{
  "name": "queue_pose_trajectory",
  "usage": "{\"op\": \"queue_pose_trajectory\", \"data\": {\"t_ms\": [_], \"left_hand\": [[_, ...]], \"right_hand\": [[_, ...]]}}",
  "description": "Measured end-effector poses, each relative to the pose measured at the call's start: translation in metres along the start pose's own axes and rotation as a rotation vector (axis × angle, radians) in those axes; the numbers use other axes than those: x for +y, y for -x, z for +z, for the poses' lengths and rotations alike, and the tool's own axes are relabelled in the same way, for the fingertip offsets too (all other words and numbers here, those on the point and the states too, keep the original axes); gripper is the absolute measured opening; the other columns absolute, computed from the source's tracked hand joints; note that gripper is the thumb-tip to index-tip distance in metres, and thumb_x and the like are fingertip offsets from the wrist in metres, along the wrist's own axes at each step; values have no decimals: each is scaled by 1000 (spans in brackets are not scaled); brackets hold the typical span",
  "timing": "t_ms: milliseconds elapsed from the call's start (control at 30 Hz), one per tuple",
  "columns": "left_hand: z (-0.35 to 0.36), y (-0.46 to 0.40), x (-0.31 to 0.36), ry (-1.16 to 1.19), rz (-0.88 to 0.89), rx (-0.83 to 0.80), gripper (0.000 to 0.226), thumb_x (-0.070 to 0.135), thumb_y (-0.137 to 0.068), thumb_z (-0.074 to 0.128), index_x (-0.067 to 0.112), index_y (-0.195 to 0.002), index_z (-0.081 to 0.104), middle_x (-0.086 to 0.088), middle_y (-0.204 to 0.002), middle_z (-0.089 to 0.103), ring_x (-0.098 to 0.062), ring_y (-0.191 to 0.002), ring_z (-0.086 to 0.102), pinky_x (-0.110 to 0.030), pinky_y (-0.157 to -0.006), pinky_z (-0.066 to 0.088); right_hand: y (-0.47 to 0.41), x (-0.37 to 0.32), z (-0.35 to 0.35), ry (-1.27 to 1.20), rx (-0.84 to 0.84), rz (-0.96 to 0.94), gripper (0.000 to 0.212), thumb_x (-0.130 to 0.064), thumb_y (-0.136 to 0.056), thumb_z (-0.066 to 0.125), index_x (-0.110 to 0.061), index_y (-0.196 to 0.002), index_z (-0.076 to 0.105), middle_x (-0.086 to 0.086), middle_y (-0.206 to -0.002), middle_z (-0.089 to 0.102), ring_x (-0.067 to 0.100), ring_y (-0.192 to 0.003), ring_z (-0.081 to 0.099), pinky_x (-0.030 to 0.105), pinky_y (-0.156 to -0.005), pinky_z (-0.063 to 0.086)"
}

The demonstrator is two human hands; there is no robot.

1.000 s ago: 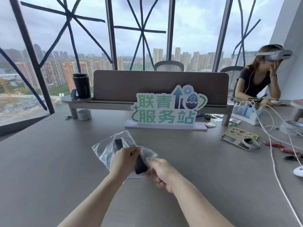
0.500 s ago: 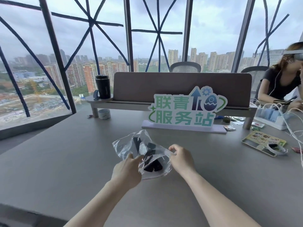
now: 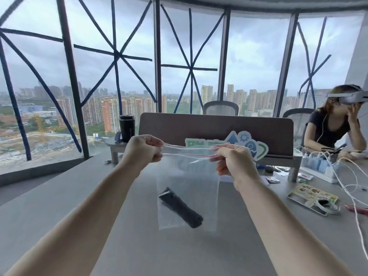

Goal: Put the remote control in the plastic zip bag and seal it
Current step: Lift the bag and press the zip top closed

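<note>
Grey tabletop [image 3: 49, 206] has loads of bare room on the near and left side, nothing between the arms and the front edge. All the clutter sits to the right: white cables [image 3: 350, 186], a white charging strip [image 3: 318, 168], a yellow-green printed card [image 3: 310, 196]. Behind the hands there's a brown desk divider panel [image 3: 199, 124] with a green and blue cut-out sign [image 3: 256, 148] in front of it and a black travel mug [image 3: 126, 128] at its left end.

Clear plastic zip bag [image 3: 189, 182] hangs in the air, held up by its top edge. Left hand [image 3: 142, 151] pinches the top left corner with the fingers curled tight on it, right hand [image 3: 233, 160] pinches the top right corner the same way, so the mouth is stretched flat between them. Thin red line of the zip runs between the two grips; can't tell whether it's pressed closed along its length.

Black oblong remote control [image 3: 180, 207] lies slanted at the bottom of the bag, well below both hands, lower end toward the right.

Bag walls are blurry and hard to trace, and the sign is partly covered by the right hand. Both forearms are cut off by the bottom of the frame
</note>
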State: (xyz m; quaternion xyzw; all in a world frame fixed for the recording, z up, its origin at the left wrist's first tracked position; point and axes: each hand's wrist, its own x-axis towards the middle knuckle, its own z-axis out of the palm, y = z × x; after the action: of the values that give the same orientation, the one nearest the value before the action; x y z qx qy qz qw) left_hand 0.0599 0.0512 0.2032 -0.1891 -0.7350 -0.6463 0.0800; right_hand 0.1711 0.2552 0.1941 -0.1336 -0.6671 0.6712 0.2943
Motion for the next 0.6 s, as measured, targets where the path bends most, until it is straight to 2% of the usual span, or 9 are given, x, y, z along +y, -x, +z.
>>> {"op": "queue_pose_trajectory", "data": {"t_ms": [67, 167, 233, 267, 333, 400, 467, 533, 600], "left_hand": [[0, -3, 4, 3, -6, -27, 16, -2, -77, 69, 12, -70, 71, -9, -70, 66, -18, -61, 63, -18, -54, 57], [2, 4, 4, 25, -19, -136, 9, 3, -75, 73, 11, -80, 74, -10, -77, 71, -18, -70, 65, -19, -70, 58], [6, 11, -4, -60, 4, -219, 19, 6, -72, 76, 13, -89, 75, -8, -85, 74, -15, -77, 66, -20, -77, 54], [9, 15, -9, -109, 23, -231, 24, 4, -71, 77, 13, -92, 74, -6, -84, 74, -13, -77, 65, -17, -76, 52], [15, 22, -18, -176, 75, -207, 23, -1, -72, 74, 11, -92, 74, 6, -70, 72, -5, -66, 62, -11, -64, 51], [21, 26, -27, -221, 101, -146, 14, 3, -74, 72, 15, -81, 76, 13, -53, 67, 0, -50, 55, -16, -51, 49], [23, 28, -33, -202, 73, -97, 7, 10, -75, 73, 16, -73, 76, 6, -55, 68, -6, -48, 54, -18, -43, 45], [26, 31, -35, -132, 17, -87, 4, 14, -76, 73, 13, -72, 74, -3, -66, 70, -11, -52, 54, -19, -43, 44], [32, 35, -32, -54, -28, -99, 6, 17, -78, 72, 11, -75, 72, -2, -70, 71, -11, -54, 54, -20, -46, 43]], "right_hand": [[-1, -7, -6, -3, 4, -1, 20, -2, -85, 56, -5, -82, 75, 12, -69, 77, 13, -33, 52, 20, -35, 44], [0, -8, -17, 16, 3, 6, 16, -3, -86, 58, -2, -84, 74, 9, -66, 77, 12, -33, 53, 20, -35, 45], [1, -8, -25, 34, 2, 22, 15, -3, -86, 60, -2, -85, 74, 9, -66, 77, 12, -33, 53, 20, -34, 45], [2, -7, -28, 50, 6, 26, 14, -4, -85, 60, -1, -85, 74, 9, -66, 76, 12, -33, 53, 20, -34, 45], [4, -5, -33, 95, 18, 27, 14, -5, -83, 61, 0, -83, 75, 10, -65, 76, 12, -33, 52, 20, -34, 44], [8, -5, -37, 141, 32, 17, 16, -8, -82, 62, 0, -79, 75, 11, -62, 75, 14, -32, 50, 21, -36, 44], [11, -6, -41, 191, 59, -6, 18, -10, -81, 62, -1, -72, 75, 10, -56, 73, 15, -30, 46, 21, -36, 42], [14, -10, -47, 295, 104, -58, 23, -12, -79, 61, -5, -60, 72, 6, -43, 65, 18, -28, 41, 22, -37, 38], [16, -15, -55, 550, 202, -150, 35, -16, -77, 60, -7, -43, 57, 0, -32, 43, 20, -34, 35, 25, -45, 32]]}}
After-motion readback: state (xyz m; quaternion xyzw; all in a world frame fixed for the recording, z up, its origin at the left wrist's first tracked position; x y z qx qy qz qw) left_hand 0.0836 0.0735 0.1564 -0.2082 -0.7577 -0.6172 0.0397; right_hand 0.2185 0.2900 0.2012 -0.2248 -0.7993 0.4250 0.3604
